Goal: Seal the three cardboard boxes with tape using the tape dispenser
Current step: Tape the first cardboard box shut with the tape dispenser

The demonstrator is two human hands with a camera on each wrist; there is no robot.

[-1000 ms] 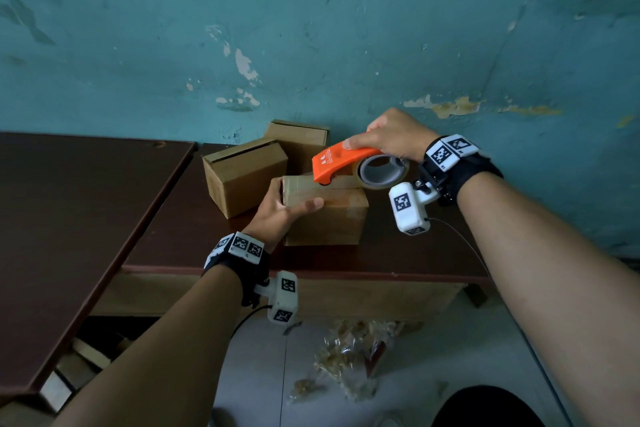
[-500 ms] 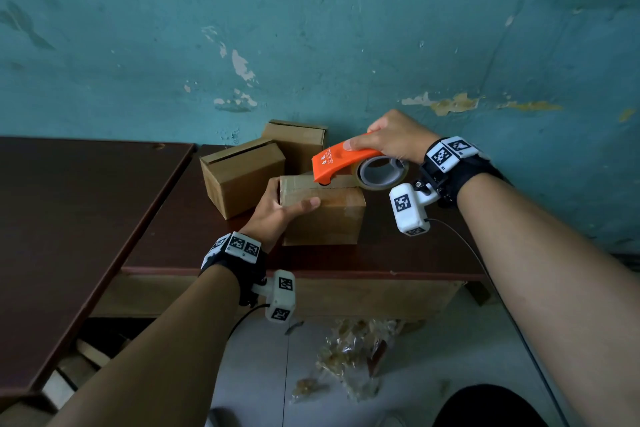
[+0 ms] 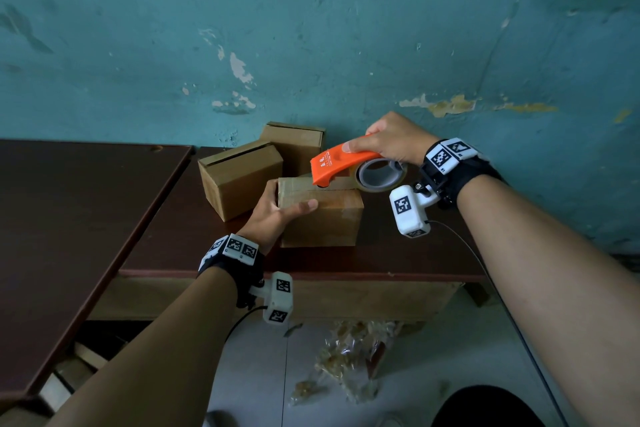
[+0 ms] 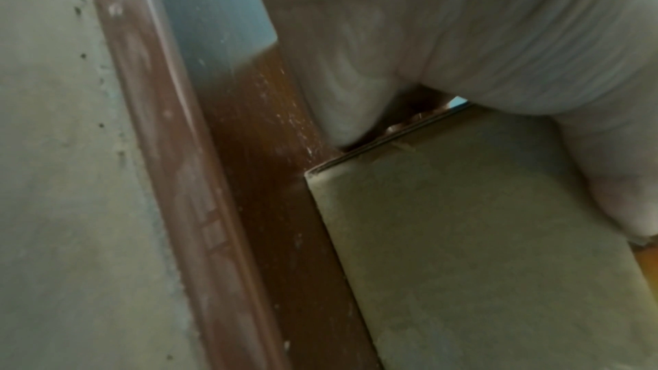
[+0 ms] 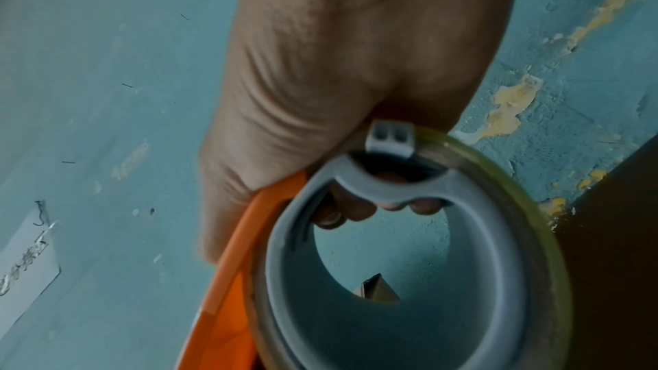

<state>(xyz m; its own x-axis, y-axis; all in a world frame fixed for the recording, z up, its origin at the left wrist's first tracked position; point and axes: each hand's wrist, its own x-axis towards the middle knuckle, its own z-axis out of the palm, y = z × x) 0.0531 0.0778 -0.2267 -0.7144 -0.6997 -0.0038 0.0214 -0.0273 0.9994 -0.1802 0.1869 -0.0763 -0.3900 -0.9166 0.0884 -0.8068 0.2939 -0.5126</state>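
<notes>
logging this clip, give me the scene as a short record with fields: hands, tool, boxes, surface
left hand: left hand grips the near box at its left end
right hand: right hand grips the orange tape dispenser
tool: dispenser's front end on the near box's top; tape roll overhangs its right edge
boxes: three; angled box and rear box behind, by the wall
surface: brown table
</notes>
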